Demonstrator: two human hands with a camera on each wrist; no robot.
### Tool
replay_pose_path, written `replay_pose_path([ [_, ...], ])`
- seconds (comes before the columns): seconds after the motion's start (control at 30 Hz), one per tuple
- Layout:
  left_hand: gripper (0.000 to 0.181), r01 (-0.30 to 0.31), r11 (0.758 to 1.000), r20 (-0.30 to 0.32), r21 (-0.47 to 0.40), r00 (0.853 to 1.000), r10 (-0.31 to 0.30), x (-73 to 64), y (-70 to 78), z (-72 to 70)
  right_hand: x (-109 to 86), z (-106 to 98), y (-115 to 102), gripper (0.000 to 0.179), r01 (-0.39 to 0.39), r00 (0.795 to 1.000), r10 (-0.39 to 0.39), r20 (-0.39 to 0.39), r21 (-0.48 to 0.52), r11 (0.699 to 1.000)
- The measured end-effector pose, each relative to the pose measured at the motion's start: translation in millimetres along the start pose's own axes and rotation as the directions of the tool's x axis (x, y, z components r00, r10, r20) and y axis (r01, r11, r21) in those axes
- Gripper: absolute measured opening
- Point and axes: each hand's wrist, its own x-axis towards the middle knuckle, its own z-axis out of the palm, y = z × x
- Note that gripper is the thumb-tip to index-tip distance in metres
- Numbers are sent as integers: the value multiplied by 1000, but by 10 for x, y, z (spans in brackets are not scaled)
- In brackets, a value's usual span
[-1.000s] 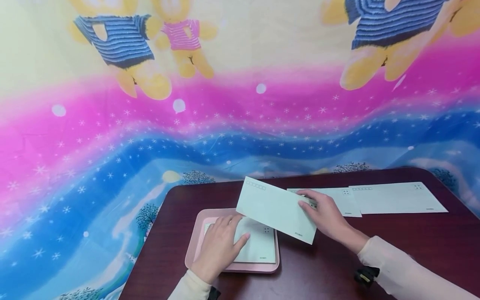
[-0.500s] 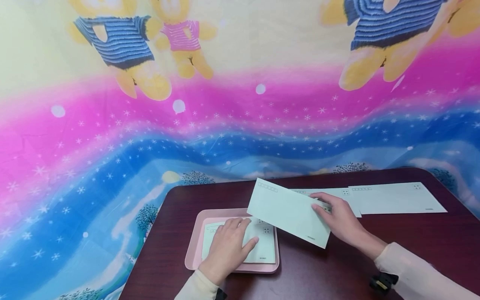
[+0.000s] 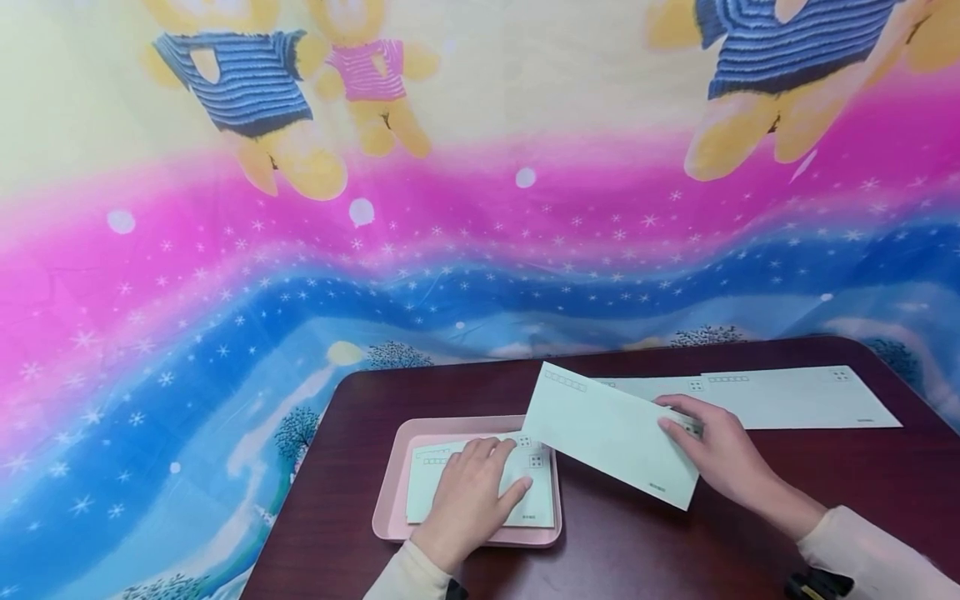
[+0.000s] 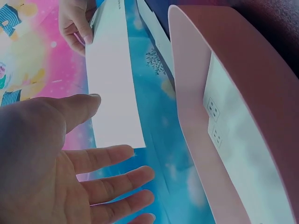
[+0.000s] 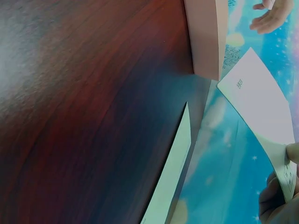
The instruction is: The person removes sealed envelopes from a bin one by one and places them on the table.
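Observation:
My right hand [image 3: 723,454] pinches a pale envelope [image 3: 607,429] by its right end, thumb on top. The envelope is tilted and raised off the table, its left corner near the tray's right edge. In the right wrist view the held envelope [image 5: 261,98] bends slightly. My left hand [image 3: 472,496] hovers with spread fingers over a pink tray [image 3: 386,508], holding nothing. Under it, envelopes [image 3: 540,496] lie overlapped in the tray, partly hidden by the hand. In the left wrist view, the left hand's fingers [image 4: 112,186] are apart from the tray's envelopes.
Two more envelopes lie at the table's back right: one [image 3: 795,400] in full view, another [image 3: 648,386] partly covered by the held envelope and right hand. The dark wooden table [image 3: 622,558] meets a patterned cloth backdrop [image 3: 465,225] behind it.
My right hand has carried the held envelope rightward, away from the tray. The left hand has shifted slightly right over the tray, baring more of the envelopes' left side.

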Motion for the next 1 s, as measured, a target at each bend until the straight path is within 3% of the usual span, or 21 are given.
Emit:
replay_pose_path([
  [0.67,51,-17,1000,24,3,1000,17,21,74,14,-175,-196,278,26,-2,998,-1,-63,-39,999],
  [1.0,51,-58,998,7,25,998,58,61,161,12,-235,-334,436,27,-33,999,29,-37,-88,996],
])
